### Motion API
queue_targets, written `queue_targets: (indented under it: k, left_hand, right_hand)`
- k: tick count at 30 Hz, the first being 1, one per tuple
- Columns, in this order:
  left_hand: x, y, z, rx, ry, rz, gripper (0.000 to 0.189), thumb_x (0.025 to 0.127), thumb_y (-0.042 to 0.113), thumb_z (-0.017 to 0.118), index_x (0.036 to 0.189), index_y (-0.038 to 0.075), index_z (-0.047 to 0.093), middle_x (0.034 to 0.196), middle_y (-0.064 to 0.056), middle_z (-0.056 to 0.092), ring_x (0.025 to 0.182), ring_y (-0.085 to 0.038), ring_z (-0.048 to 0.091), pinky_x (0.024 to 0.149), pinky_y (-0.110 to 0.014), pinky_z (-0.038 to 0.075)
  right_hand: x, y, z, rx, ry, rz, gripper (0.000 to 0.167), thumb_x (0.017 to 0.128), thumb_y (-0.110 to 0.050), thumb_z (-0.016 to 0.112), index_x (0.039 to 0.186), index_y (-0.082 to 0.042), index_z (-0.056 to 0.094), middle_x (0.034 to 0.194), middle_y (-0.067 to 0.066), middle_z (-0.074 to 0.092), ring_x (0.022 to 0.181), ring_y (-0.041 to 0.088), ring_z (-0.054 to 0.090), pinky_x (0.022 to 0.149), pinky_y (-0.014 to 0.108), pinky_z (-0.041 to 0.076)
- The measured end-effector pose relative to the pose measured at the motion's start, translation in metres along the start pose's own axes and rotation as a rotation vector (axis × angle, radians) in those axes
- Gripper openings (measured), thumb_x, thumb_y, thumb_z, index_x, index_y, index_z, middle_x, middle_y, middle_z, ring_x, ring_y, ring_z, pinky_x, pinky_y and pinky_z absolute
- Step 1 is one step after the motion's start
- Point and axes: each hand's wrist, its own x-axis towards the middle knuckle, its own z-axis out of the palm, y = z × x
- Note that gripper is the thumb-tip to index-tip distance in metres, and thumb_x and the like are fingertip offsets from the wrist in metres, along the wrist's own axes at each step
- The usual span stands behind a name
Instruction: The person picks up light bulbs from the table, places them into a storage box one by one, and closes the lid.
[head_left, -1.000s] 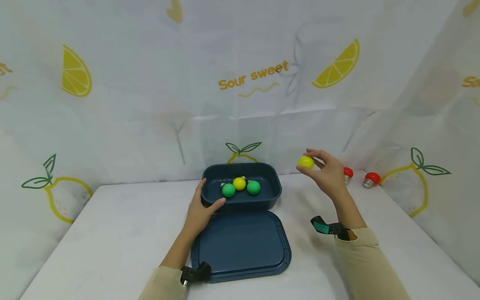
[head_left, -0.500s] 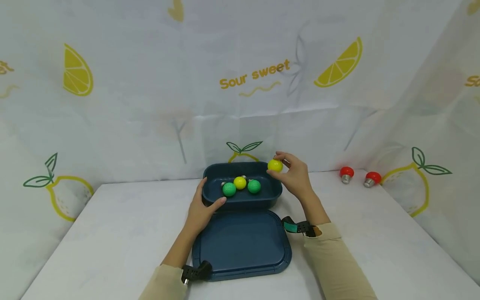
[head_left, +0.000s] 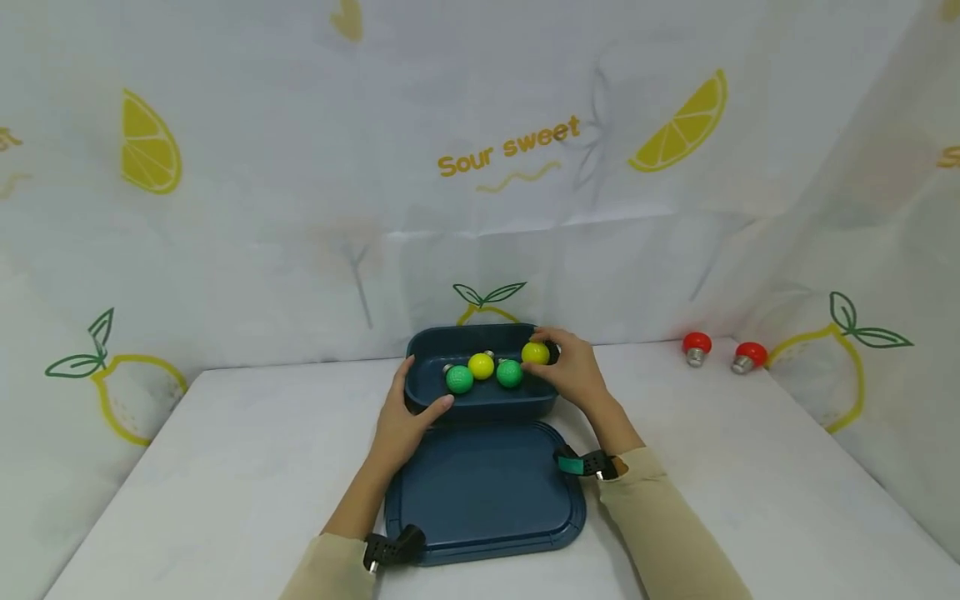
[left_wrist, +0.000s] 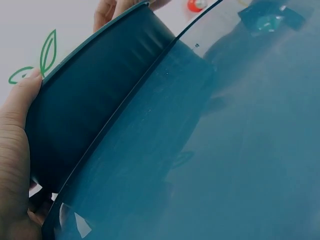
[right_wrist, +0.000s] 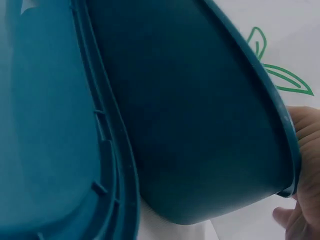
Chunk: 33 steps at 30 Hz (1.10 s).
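Observation:
A dark blue tub (head_left: 424, 342) stands on the white table with two green bulbs (head_left: 459, 380) and a yellow bulb (head_left: 481, 366) inside. My right hand (head_left: 573, 371) reaches over the tub's right rim and pinches a second yellow bulb (head_left: 535, 353) just inside it. My left hand (head_left: 408, 412) holds the tub's front left corner, thumb along the near wall. The left wrist view shows that hand (left_wrist: 17, 145) against the tub's outer wall (left_wrist: 95, 115). The right wrist view shows the tub's wall (right_wrist: 200, 115) close up, with fingers (right_wrist: 307, 135) at its rim.
The tub's flat blue lid (head_left: 483, 492) lies on the table right in front of it, between my forearms. Two red bulbs (head_left: 696, 347) (head_left: 750, 357) sit at the back right by the lemon-print cloth backdrop.
My right hand has carried the yellow bulb leftward and down, from the air at the right into the tub. My left hand has stayed on the tub.

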Motion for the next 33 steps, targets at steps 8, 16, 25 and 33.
queue_targets:
  k: [8, 16, 25, 33]
  left_hand:
    - [-0.004, 0.001, 0.004, 0.008, -0.005, -0.009, 0.096, 0.087, 0.05, 0.075, 0.162, 0.03, 0.018, 0.169, -0.008, 0.023, 0.155, -0.034, 0.027, 0.122, -0.064, 0.024]
    - [0.0, 0.006, 0.002, 0.012, 0.006, 0.002, 0.095, 0.087, 0.05, 0.074, 0.162, 0.03, 0.019, 0.169, -0.01, 0.024, 0.154, -0.036, 0.029, 0.122, -0.064, 0.026]
    - [-0.002, 0.004, -0.002, 0.038, 0.015, -0.009, 0.094, 0.088, 0.051, 0.073, 0.161, 0.033, 0.018, 0.168, -0.01, 0.026, 0.152, -0.036, 0.032, 0.12, -0.065, 0.028]
    - [-0.002, 0.004, 0.002, 0.044, 0.004, -0.019, 0.094, 0.088, 0.051, 0.073, 0.161, 0.034, 0.018, 0.168, -0.009, 0.025, 0.153, -0.036, 0.03, 0.121, -0.065, 0.027]
  right_hand:
    - [-0.005, 0.005, -0.002, -0.023, -0.073, 0.046, 0.044, 0.083, -0.023, 0.084, 0.121, -0.006, 0.071, 0.138, 0.013, 0.065, 0.136, 0.038, 0.055, 0.113, 0.056, 0.043]
    - [0.002, -0.003, -0.008, -0.093, -0.15, 0.076, 0.048, 0.083, -0.025, 0.083, 0.126, -0.008, 0.071, 0.133, 0.015, 0.068, 0.126, 0.036, 0.062, 0.105, 0.053, 0.05]
    - [0.005, -0.011, -0.006, -0.11, -0.212, 0.076, 0.045, 0.086, -0.018, 0.08, 0.128, -0.005, 0.069, 0.133, 0.019, 0.066, 0.121, 0.036, 0.062, 0.101, 0.051, 0.052]
    - [0.004, -0.011, -0.005, -0.129, -0.239, 0.116, 0.047, 0.088, -0.018, 0.079, 0.131, -0.004, 0.067, 0.137, 0.02, 0.064, 0.127, 0.037, 0.059, 0.104, 0.052, 0.05]
